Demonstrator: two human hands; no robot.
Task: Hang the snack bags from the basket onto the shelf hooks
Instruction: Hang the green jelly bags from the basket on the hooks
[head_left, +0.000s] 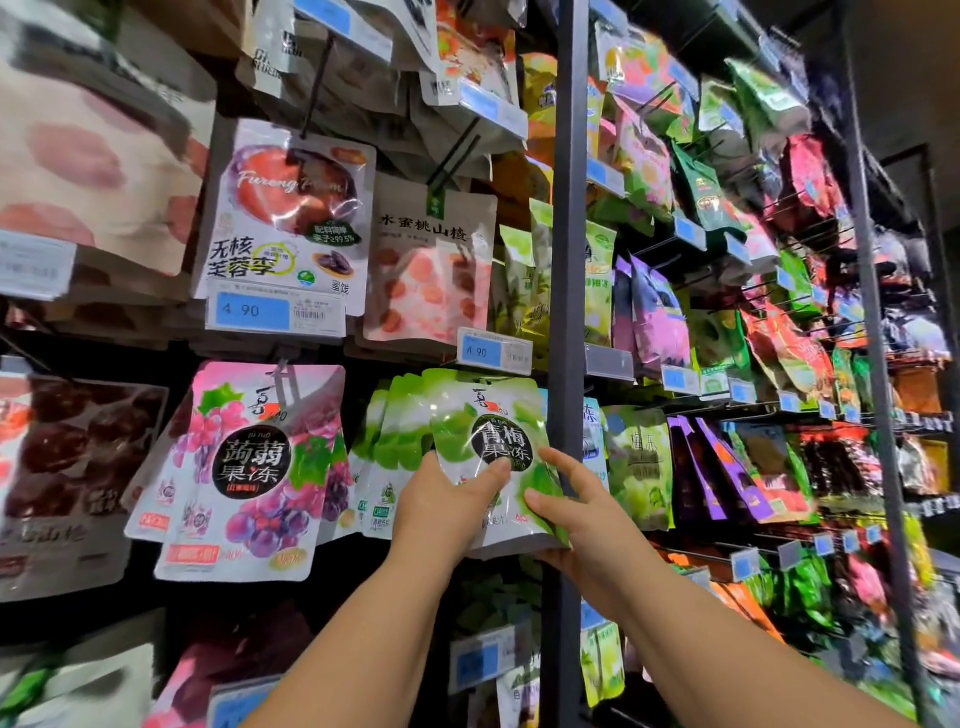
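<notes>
A green snack bag (493, 431) with a black round label is at the front of a row of like green bags (387, 447) on a shelf hook. My left hand (441, 506) grips its lower left side, thumb across the front. My right hand (576, 519) holds its lower right corner, thumb on the front and index finger stretched up along the edge. The bag's top sits just under a price tag (494, 352); the hook itself is hidden behind it. The basket is out of view.
A pink grape jelly bag (249, 467) hangs to the left. Plum bags (291, 213) and peach hawthorn bags (431, 260) hang above. A dark upright post (569, 234) runs just right of the green bag. More hanging snack bags (753, 312) fill the right bay.
</notes>
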